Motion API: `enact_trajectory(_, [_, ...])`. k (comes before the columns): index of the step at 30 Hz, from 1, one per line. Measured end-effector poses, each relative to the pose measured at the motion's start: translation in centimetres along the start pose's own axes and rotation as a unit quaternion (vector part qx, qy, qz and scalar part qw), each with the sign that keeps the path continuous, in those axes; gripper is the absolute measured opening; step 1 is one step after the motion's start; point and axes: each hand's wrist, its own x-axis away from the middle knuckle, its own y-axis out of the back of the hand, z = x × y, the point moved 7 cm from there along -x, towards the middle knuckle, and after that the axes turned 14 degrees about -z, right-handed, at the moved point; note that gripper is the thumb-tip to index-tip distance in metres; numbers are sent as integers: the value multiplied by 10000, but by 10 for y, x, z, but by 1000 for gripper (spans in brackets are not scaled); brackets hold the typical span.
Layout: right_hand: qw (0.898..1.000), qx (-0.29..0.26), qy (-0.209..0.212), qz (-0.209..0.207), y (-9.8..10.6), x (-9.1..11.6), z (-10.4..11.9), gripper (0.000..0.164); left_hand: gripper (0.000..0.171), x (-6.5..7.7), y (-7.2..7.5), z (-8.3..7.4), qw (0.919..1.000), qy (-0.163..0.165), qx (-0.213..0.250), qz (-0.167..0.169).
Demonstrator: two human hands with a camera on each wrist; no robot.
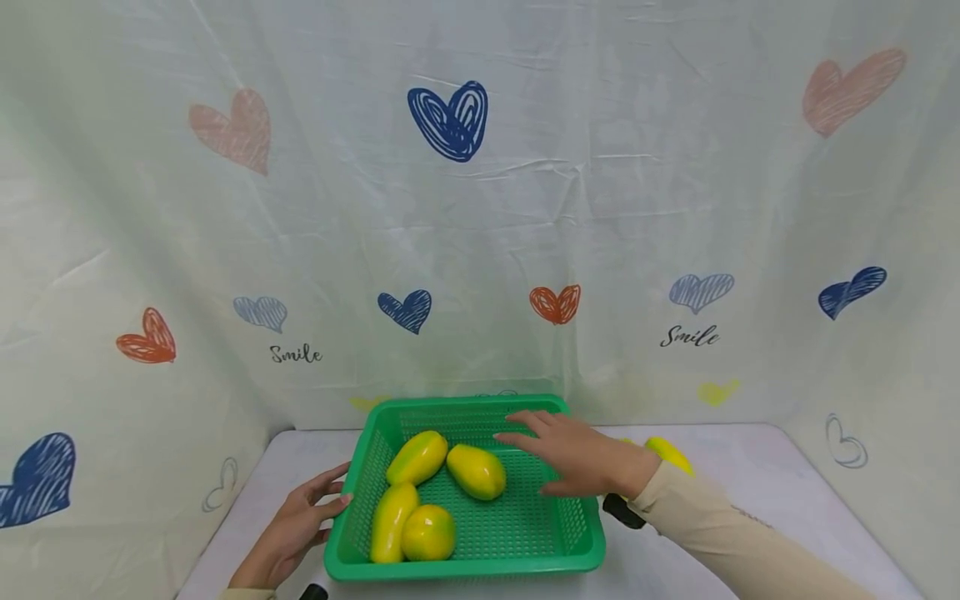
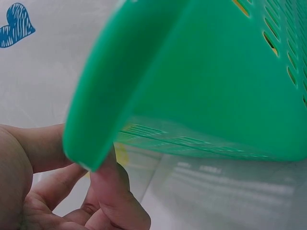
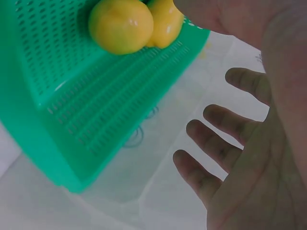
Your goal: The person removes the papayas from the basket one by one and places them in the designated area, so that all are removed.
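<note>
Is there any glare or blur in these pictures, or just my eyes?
Left wrist view: pale streaks of glare on the white tabletop, and the near edge of the green basket looks soft; right wrist view: bright glints on the yellow fruit, the right hand dimly lit; head view: lighting fairly even, with small highlights on the fruit.

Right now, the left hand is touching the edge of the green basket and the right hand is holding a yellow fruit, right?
Not quite: the right hand is holding nothing. The right wrist view shows it empty, with its fingers apart. The left hand is indeed touching the edge of the green basket.
</note>
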Motion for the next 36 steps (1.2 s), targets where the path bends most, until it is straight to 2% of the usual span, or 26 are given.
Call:
enact_trajectory(17, [9963, -117, -360, 777, -50, -41, 3, 87, 63, 0, 0, 4, 9999, 61, 10, -102])
enact_trajectory(25, [9949, 94, -421, 912, -65, -57, 4, 90, 66, -1, -1, 1, 10000, 19, -18, -71])
enact_trajectory(36, [9896, 475, -502, 1263, -92, -69, 2, 93, 63, -1, 0, 2, 9998, 142, -29, -132])
